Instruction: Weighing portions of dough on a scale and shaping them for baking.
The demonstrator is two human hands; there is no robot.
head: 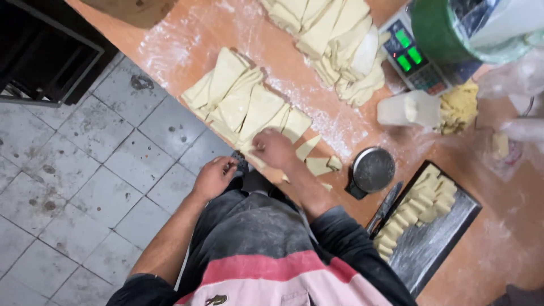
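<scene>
Our right hand (273, 148) presses curled fingers onto the near edge of the dough triangles (243, 105), its fingertips hidden beneath the knuckles. Our left hand (214, 177) hangs just off the table edge (170, 34), loosely closed; we cannot tell whether it holds anything.

Scale (416, 56), knife (384, 208), round tin (373, 170), baking tray (439, 243).

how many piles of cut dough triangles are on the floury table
2 big piles: one by the table edge under the right hand, one at the top beside the scale. Loose pieces lie apart; more may be hidden.
</scene>
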